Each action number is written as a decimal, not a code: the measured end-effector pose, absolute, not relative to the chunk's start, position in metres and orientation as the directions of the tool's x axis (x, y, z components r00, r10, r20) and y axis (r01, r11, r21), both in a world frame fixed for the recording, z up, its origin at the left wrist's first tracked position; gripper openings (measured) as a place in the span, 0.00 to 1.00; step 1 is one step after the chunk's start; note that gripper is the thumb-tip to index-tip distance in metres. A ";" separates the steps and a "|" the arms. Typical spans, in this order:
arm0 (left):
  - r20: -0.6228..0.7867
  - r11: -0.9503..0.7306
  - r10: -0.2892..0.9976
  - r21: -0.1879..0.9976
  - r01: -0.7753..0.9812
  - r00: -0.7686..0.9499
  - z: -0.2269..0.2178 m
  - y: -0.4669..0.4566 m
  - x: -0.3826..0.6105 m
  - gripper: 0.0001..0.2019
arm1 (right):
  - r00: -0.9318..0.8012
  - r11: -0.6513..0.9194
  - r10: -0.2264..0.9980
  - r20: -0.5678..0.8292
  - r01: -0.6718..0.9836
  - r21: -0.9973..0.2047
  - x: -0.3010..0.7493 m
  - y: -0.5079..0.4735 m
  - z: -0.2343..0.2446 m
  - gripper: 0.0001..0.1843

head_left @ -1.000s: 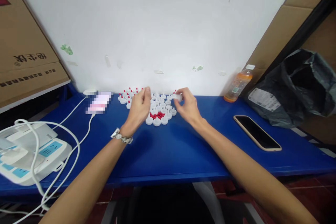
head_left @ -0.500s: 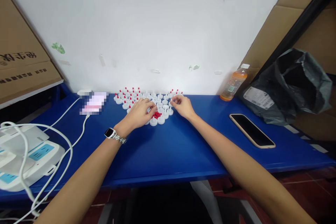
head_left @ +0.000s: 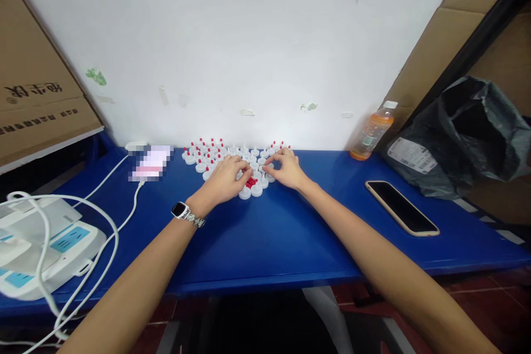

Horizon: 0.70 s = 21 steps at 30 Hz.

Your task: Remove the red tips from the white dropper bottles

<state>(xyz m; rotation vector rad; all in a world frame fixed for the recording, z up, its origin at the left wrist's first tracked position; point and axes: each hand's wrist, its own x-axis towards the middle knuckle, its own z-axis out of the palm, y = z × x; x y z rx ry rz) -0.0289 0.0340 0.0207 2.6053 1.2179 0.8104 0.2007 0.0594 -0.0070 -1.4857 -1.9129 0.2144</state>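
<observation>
On the blue table stand many white caps (head_left: 256, 190) with round bases and narrow spouts. Several at the left carry small red tips (head_left: 212, 147), as do a few at the far right of the group. Loose red tips (head_left: 250, 182) lie heaped among the nearest caps. My left hand (head_left: 229, 178) curves over the caps just left of that heap, thumb and fingers drawn together; whatever they grip is hidden. From the right, my right hand (head_left: 287, 170) reaches in over bare-spouted caps, thumb and forefinger pinched near a spout. What lies between them is too small to make out.
A phone (head_left: 401, 208), an orange drink bottle (head_left: 373, 130) and a dark plastic bag (head_left: 456, 138) lie to the right. To the left are a power strip (head_left: 62, 254) with looped white cables and a blurred-out device (head_left: 151, 163). A white wall (head_left: 257, 38) rises behind.
My right hand has moved slightly left and toward me, its pinched fingers now closer to my left hand. My left hand stays over the same caps. The whole view has shifted slightly.
</observation>
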 end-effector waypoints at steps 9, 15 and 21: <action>0.418 -0.662 0.746 0.378 0.647 0.518 0.019 0.037 -0.029 0.15 | -0.039 0.186 0.961 0.274 0.824 -0.535 0.198 0.070 -0.009 0.17; 0.416 -0.657 0.751 0.387 0.647 0.513 0.016 0.041 -0.030 0.16 | -0.012 0.150 0.962 0.274 0.861 -0.487 0.194 0.069 -0.010 0.21; 0.398 -0.645 0.762 0.387 0.659 0.511 0.018 0.042 -0.031 0.18 | -0.008 0.129 0.968 0.250 0.872 -0.472 0.193 0.067 -0.012 0.25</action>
